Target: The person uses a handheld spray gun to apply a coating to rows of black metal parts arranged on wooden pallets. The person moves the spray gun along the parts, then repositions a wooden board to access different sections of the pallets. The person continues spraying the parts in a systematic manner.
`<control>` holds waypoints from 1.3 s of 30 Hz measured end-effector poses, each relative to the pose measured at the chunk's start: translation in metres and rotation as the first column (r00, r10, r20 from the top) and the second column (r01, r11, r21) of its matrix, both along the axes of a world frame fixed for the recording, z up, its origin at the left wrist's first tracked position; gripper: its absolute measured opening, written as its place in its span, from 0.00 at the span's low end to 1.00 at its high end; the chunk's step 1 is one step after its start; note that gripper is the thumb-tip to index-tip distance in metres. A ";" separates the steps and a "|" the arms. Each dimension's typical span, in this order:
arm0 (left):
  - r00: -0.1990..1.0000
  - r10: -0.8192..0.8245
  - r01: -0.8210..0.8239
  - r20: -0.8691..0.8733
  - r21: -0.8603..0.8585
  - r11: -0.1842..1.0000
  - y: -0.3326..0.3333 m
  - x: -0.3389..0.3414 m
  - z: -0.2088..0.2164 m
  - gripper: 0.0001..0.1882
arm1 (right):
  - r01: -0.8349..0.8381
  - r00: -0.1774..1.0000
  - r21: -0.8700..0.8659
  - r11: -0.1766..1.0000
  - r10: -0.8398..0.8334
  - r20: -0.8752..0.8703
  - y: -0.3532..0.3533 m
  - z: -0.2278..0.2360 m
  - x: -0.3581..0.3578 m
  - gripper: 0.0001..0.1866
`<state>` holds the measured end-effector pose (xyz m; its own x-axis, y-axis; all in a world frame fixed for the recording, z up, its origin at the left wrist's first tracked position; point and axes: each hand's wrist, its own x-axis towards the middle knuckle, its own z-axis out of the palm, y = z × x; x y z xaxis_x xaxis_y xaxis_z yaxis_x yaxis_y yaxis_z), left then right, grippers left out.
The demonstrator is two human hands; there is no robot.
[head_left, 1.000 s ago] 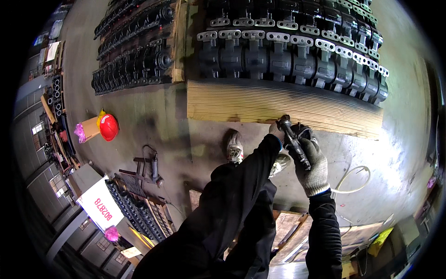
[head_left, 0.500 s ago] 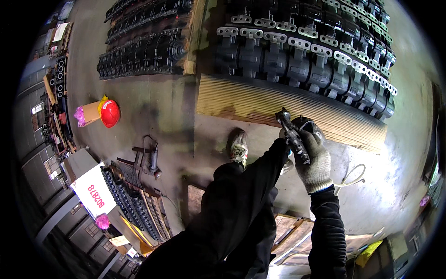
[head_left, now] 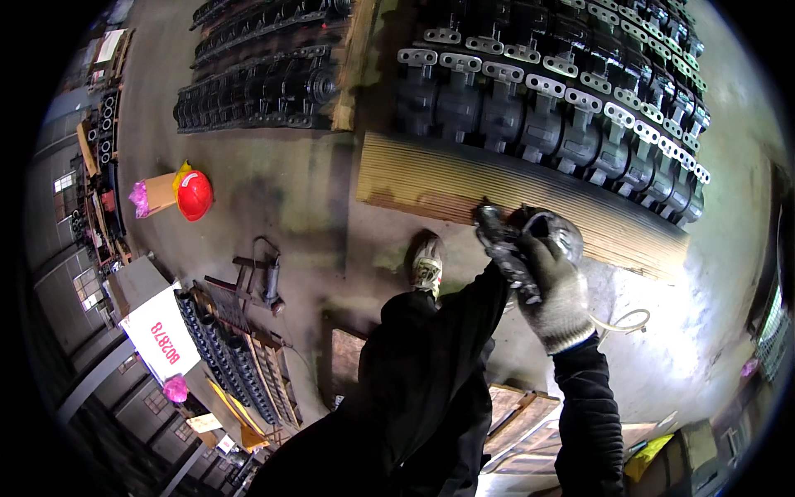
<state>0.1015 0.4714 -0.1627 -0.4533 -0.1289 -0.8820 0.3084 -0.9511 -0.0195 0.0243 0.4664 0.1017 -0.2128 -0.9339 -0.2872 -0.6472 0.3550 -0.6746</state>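
Observation:
My right hand (head_left: 559,290) wears a pale knitted glove with black-smeared fingers. Its fingers are curled closed against a black elongated thing (head_left: 501,240), whose exact kind I cannot make out. My left arm, in a black sleeve (head_left: 464,306), reaches up from the lower left and ends beside that thing. There the left hand blends into the dark shapes, so its fingers cannot be made out. Just beyond both hands lies the near edge of a ribbed wooden board (head_left: 431,186). Rows of black cylindrical parts (head_left: 501,112) with pale two-hole plates stand behind it.
More black parts (head_left: 257,91) lie at the upper left. A red hard hat (head_left: 195,196) sits beside a cardboard box (head_left: 160,195). On the floor at left is a corded power tool (head_left: 272,282). A looped pale hose (head_left: 633,323) lies right of my hand. My shoe (head_left: 427,267) stands ahead.
The black elongated thing has shifted slightly left and down, and my right hand has turned a little with it. The whole view has moved slightly.

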 end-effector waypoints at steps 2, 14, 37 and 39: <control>1.000 -0.003 0.003 -0.006 0.007 1.000 0.001 -0.003 0.001 0.12 | -0.032 0.999 -0.027 0.999 0.033 0.038 -0.007 -0.001 0.006 0.24; 1.000 -0.014 0.014 0.010 0.009 1.000 -0.001 -0.002 0.002 0.11 | 0.082 0.993 -0.005 0.997 -0.082 0.081 -0.020 0.010 0.004 0.24; 0.995 -0.041 0.032 0.090 0.104 0.994 -0.010 -0.016 0.023 0.12 | 0.340 0.924 0.072 0.938 -0.318 -0.213 0.024 -0.001 -0.053 0.20; 0.997 -0.042 0.050 -0.072 0.114 0.992 -0.009 -0.012 0.017 0.13 | 0.278 0.952 0.047 0.959 -0.269 -0.147 0.019 0.000 -0.043 0.24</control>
<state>0.0893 0.4622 -0.1462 -0.5170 -0.0061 -0.8560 0.2589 -0.9543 -0.1496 -0.0187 0.4854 0.1016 -0.4994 -0.8141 -0.2964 -0.6038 0.5724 -0.5548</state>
